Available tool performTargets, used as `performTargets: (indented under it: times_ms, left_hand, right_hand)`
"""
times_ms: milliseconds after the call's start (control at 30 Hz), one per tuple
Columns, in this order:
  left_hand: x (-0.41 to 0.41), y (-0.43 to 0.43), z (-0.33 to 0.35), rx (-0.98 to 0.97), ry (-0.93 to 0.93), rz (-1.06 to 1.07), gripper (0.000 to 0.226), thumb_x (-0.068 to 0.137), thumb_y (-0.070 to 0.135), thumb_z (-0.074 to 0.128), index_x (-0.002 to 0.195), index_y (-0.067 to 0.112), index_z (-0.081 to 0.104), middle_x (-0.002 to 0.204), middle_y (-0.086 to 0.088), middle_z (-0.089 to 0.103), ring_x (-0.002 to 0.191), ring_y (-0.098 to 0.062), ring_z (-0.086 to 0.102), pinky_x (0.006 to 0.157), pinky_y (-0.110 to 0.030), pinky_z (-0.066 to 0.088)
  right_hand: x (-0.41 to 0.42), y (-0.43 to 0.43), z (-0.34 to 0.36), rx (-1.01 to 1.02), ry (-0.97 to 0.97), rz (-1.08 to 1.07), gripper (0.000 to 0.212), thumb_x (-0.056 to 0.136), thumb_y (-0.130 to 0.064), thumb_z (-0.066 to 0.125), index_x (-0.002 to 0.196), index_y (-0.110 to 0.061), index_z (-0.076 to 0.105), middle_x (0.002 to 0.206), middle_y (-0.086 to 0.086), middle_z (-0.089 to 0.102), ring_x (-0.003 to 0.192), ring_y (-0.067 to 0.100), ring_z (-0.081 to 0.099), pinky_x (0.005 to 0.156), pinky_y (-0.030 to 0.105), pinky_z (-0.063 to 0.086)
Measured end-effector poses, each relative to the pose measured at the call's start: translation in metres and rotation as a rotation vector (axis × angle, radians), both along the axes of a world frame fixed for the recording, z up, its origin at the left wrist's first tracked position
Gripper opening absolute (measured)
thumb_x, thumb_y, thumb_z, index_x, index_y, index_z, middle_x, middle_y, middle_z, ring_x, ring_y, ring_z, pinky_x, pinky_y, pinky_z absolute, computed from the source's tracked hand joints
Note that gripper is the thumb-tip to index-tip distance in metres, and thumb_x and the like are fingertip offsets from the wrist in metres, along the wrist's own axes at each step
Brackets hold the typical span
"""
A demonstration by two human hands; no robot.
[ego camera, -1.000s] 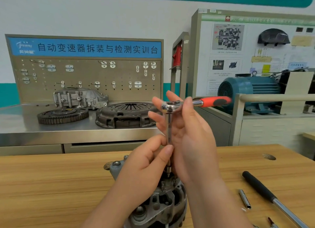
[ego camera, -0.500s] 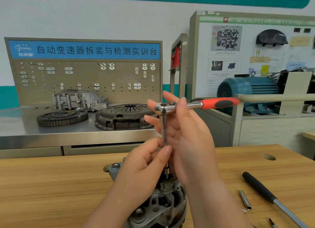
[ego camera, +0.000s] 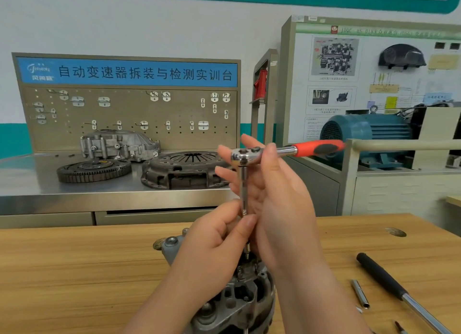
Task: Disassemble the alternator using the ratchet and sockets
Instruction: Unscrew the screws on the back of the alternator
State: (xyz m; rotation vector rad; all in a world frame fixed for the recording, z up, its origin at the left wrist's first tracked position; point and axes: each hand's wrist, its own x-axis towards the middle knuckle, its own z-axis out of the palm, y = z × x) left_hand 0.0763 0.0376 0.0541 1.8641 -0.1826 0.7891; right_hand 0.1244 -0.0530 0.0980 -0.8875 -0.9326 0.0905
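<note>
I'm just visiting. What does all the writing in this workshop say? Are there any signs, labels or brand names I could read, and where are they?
"自动变速器拆装与检测实训台": white characters on the long blue banner topping the tan metal pegboard.
White logo at that banner's left end: too blurred to read.
Green header strip on the white display board: blurred, unreadable.
Small printed captions under that board's diagrams: too small to read.

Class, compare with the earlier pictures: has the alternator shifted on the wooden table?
No. The alternator keeps the same position and distance relative to the hole in the wooden table; its top lug still points the same way.
</note>
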Motion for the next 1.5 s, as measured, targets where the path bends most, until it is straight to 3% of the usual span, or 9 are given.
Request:
performTargets:
  times_ms: [167,300,433,633,900,1100,1233,1367,1500]
  left_hand:
    - [0.0072,0.0018,-0.0036,-0.047,-0.016,0.067,0.041,0.079,0.037,0.059,0.094,-0.002,0.061,0.082,-0.039,0.058,0.071,-0.024,0.047,0.064,-0.043,0.038]
    - [0.0043,0.0019,-0.0012,-0.068,0.001,0.012,0.041,0.076,0.050,0.059,0.091,0.013,0.065,0.083,-0.037,0.058,0.073,-0.025,0.047,0.067,-0.042,0.039]
    - [-0.0001,-0.0002,0.0000,0.039,0.015,0.005,0.039,0.080,0.055,0.051,0.097,0.023,0.067,0.092,-0.026,0.067,0.078,-0.039,0.062,0.078,-0.053,0.050]
    - [0.0053,0.0014,-0.0011,-0.015,0.007,0.080,0.051,0.074,0.056,0.057,0.091,0.008,0.065,0.084,-0.035,0.062,0.067,-0.032,0.053,0.076,-0.065,0.047]
    - [-0.0013,0.0003,0.0001,0.036,0.025,0.025,0.036,0.081,0.054,0.052,0.097,0.027,0.069,0.090,-0.025,0.069,0.079,-0.043,0.061,0.080,-0.060,0.049]
    - [0.0044,0.0008,-0.0014,-0.013,0.018,0.074,0.038,0.073,0.055,0.058,0.089,0.022,0.069,0.081,-0.025,0.069,0.066,-0.032,0.055,0.074,-0.063,0.049]
    - [0.0016,-0.0007,0.0013,-0.025,0.019,0.047,0.040,0.074,0.059,0.055,0.092,0.026,0.070,0.086,-0.030,0.065,0.070,-0.026,0.054,0.074,-0.062,0.048]
    - [-0.0022,-0.0014,0.0019,0.066,0.011,0.077,0.054,0.081,0.057,0.049,0.092,0.007,0.065,0.087,-0.027,0.064,0.074,-0.037,0.058,0.077,-0.058,0.048]
    - [0.0021,-0.0010,0.0016,0.022,0.007,0.106,0.048,0.084,0.042,0.055,0.092,-0.005,0.061,0.082,-0.032,0.063,0.069,-0.040,0.059,0.075,-0.061,0.048]
  right_hand:
    - [0.0009,0.0014,-0.0005,0.044,-0.232,-0.171,0.032,0.085,-0.033,0.065,0.111,-0.052,0.066,0.125,-0.022,0.064,0.123,-0.003,0.054,0.101,0.016,0.042]
    - [0.0017,0.0031,-0.0018,0.042,-0.072,-0.022,0.023,0.091,-0.043,0.056,0.110,-0.042,0.070,0.118,-0.014,0.070,0.118,0.014,0.063,0.106,0.033,0.046]
    - [0.0044,0.0003,-0.0017,-0.004,0.035,0.009,0.044,0.086,-0.053,0.048,0.114,-0.023,0.065,0.101,-0.001,0.076,0.098,0.017,0.072,0.088,0.028,0.055]
    - [0.0053,0.0011,-0.0012,0.063,-0.233,-0.133,0.032,0.083,-0.035,0.065,0.112,-0.048,0.068,0.122,-0.022,0.066,0.121,0.001,0.057,0.103,0.020,0.043]
    - [0.0041,-0.0015,-0.0004,0.003,0.041,0.036,0.039,0.090,-0.051,0.050,0.114,-0.023,0.065,0.102,0.001,0.076,0.096,0.021,0.072,0.089,0.028,0.056]
    - [0.0034,-0.0007,0.0010,0.029,-0.234,-0.160,0.028,0.087,-0.030,0.062,0.111,-0.042,0.067,0.116,-0.025,0.067,0.120,-0.003,0.056,0.097,0.012,0.042]
    - [0.0040,0.0002,-0.0013,0.051,-0.066,0.004,0.023,0.089,-0.042,0.058,0.108,-0.038,0.070,0.117,-0.013,0.071,0.116,0.016,0.064,0.103,0.030,0.047]
    - [0.0050,-0.0008,-0.0013,0.006,0.028,0.005,0.046,0.086,-0.053,0.046,0.113,-0.022,0.066,0.101,0.003,0.076,0.098,0.019,0.072,0.091,0.030,0.053]
    - [0.0065,0.0007,-0.0024,0.063,-0.118,-0.139,0.027,0.089,-0.041,0.060,0.115,-0.036,0.067,0.117,-0.014,0.071,0.116,0.007,0.062,0.103,0.028,0.047]
